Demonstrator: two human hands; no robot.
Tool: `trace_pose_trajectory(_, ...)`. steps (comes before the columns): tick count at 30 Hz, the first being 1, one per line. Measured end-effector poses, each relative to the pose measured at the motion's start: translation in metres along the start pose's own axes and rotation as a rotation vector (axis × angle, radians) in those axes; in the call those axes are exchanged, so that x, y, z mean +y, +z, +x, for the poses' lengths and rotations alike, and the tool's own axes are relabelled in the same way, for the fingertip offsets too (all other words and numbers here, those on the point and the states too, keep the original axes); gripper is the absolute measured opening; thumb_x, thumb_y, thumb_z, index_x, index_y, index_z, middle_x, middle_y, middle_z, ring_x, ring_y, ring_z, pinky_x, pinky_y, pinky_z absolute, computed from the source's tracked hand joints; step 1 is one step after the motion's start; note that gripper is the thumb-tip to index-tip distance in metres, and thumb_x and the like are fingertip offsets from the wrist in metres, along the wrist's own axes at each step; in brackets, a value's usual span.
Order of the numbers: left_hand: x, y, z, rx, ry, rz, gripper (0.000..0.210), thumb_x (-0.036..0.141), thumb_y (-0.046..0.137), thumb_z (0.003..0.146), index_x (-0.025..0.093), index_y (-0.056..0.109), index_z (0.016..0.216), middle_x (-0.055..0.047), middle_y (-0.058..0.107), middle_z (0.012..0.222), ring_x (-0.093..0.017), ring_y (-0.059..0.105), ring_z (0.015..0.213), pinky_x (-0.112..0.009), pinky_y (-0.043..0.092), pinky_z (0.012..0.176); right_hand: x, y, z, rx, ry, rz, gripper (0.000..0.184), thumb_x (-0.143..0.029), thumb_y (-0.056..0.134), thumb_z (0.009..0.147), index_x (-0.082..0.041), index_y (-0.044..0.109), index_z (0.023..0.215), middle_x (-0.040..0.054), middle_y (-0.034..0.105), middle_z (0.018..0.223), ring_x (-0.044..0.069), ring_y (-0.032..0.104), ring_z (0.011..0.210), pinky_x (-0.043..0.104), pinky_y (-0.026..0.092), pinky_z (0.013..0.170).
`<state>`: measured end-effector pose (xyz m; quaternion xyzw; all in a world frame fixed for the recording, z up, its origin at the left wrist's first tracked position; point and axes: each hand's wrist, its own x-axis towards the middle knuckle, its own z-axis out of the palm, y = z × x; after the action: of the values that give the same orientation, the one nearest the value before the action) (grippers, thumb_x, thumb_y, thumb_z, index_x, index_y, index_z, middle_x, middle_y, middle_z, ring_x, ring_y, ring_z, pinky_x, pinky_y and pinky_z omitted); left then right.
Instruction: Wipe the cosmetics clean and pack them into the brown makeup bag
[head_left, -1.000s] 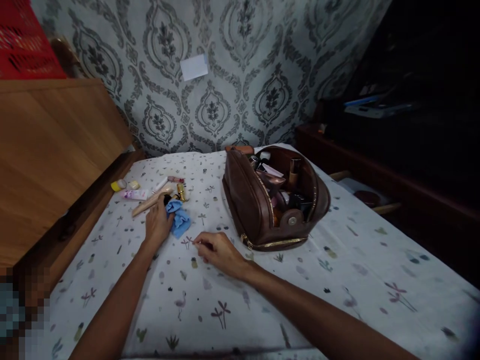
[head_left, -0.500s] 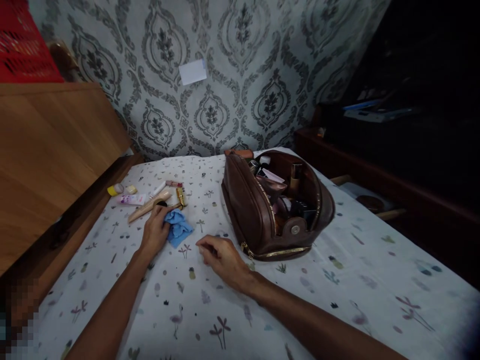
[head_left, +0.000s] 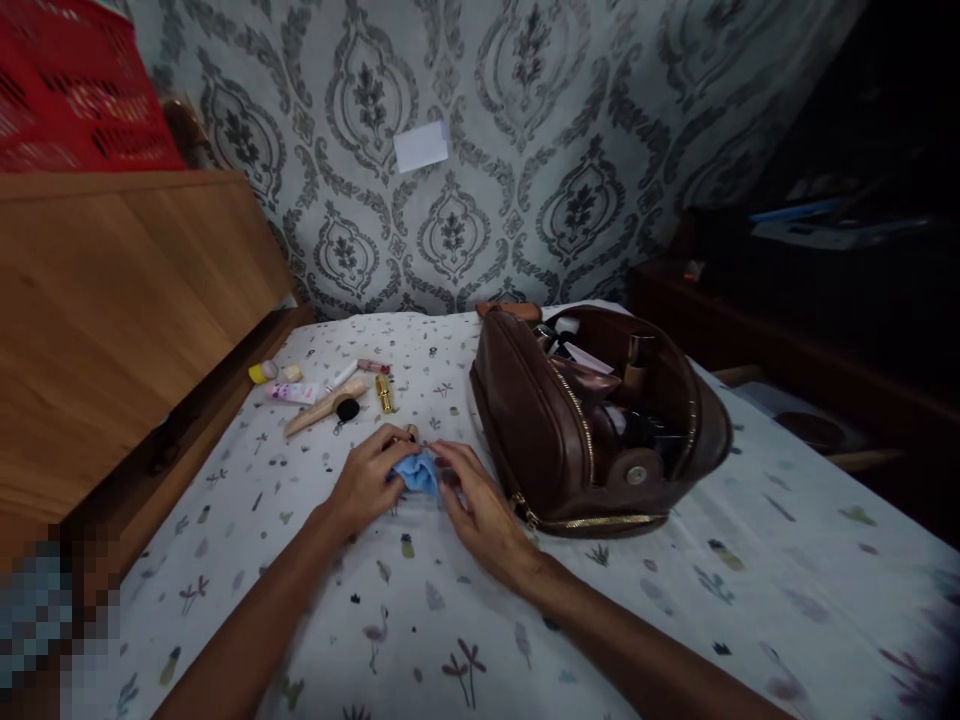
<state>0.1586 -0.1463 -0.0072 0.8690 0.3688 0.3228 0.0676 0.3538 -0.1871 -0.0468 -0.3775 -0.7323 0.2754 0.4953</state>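
Note:
Between my hands, above the patterned cloth cover, is a crumpled blue cloth. My left hand is closed on it, along with a small light-coloured item whose tip shows past the fingers; its kind is hidden. My right hand curves in from the other side, its fingertips closed at the cloth's right edge. Just right of it stands a brown makeup bag, unzipped and full of cosmetics. Beyond my left hand lie a gold lipstick tube and a beige tube with a black cap.
A purple-and-white tube, a yellow-capped bottle and other small cosmetics lie at the far left. A wooden panel with a red basket borders the left. A tan case lies behind the bag; dark furniture stands right.
My left hand has moved right with the blue cloth and a small item, away from the cosmetics. My right hand has come to meet it at the cloth. The view has turned left.

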Motion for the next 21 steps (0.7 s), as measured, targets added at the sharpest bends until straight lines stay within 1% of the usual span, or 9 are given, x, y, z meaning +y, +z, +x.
trace_pose_trajectory(3,0.012,0.005,-0.002,-0.025,0.081,-0.042,0.046,0.004,0.047,0.072,0.020,0.069,0.110,-0.010,0.063,0.110,-0.022,0.064,0.102,-0.035,0.055,0.088,0.010,0.001,-0.002,-0.008,-0.044,0.013,0.062,-0.002,0.040,0.087,-0.024,0.042,0.145,0.0136,0.051,0.140,0.024,0.050,0.134,0.050,0.041,0.115)
trace_pose_trajectory(6,0.021,0.008,-0.004,-0.059,0.141,-0.120,0.053,0.005,0.046,0.069,0.021,0.068,0.115,-0.010,0.064,0.111,-0.022,0.063,0.103,-0.035,0.055,0.090,0.014,0.001,-0.002,-0.039,-0.080,0.064,0.071,0.002,0.040,0.080,-0.024,0.043,0.146,0.0135,0.053,0.139,0.024,0.050,0.134,0.050,0.041,0.115)
trace_pose_trajectory(8,0.026,0.008,-0.003,-0.072,0.175,-0.178,0.051,0.005,0.047,0.072,0.020,0.068,0.116,-0.010,0.064,0.112,-0.022,0.063,0.105,-0.034,0.055,0.090,0.013,0.000,-0.001,-0.052,-0.077,0.095,0.071,0.001,0.044,0.078,-0.023,0.044,0.144,0.0135,0.055,0.136,0.025,0.053,0.130,0.048,0.043,0.112)
trace_pose_trajectory(11,0.031,0.007,-0.003,-0.052,0.176,-0.252,0.042,0.007,0.048,0.079,0.020,0.069,0.113,-0.011,0.066,0.113,-0.022,0.064,0.107,-0.034,0.054,0.093,0.008,-0.001,-0.001,-0.048,-0.052,0.120,0.062,-0.005,0.052,0.080,-0.022,0.047,0.140,0.0137,0.057,0.131,0.025,0.056,0.124,0.045,0.046,0.107)
trace_pose_trajectory(13,0.033,0.006,-0.002,-0.048,0.129,-0.300,0.034,0.011,0.049,0.084,0.019,0.071,0.109,-0.011,0.069,0.111,-0.022,0.065,0.105,-0.034,0.054,0.093,0.004,-0.002,-0.001,-0.042,-0.047,0.136,0.058,-0.008,0.055,0.081,-0.021,0.048,0.137,0.0135,0.058,0.129,0.024,0.057,0.121,0.044,0.047,0.105)
trace_pose_trajectory(16,0.032,0.004,-0.002,-0.060,-0.007,-0.367,0.026,0.022,0.050,0.090,0.019,0.074,0.103,-0.011,0.073,0.104,-0.022,0.068,0.099,-0.035,0.055,0.089,0.001,-0.003,-0.001,-0.046,-0.033,0.139,0.059,-0.004,0.054,0.078,-0.019,0.048,0.135,0.0131,0.057,0.129,0.023,0.056,0.122,0.041,0.046,0.106)
trace_pose_trajectory(19,0.029,0.005,-0.002,-0.068,-0.153,-0.415,0.025,0.031,0.053,0.089,0.020,0.074,0.098,-0.008,0.075,0.097,-0.022,0.069,0.088,-0.033,0.056,0.083,-0.001,-0.004,0.000,-0.056,0.033,0.111,0.062,-0.001,0.053,0.075,-0.020,0.048,0.133,0.0116,0.056,0.129,0.021,0.055,0.123,0.039,0.046,0.106)
trace_pose_trajectory(21,0.028,0.006,-0.003,-0.086,-0.239,-0.439,0.025,0.034,0.053,0.088,0.020,0.073,0.096,-0.005,0.075,0.090,-0.020,0.067,0.078,-0.030,0.056,0.074,-0.005,-0.006,0.001,-0.074,0.073,0.090,0.061,0.001,0.052,0.075,-0.021,0.049,0.132,0.0095,0.056,0.126,0.020,0.056,0.120,0.037,0.047,0.105)
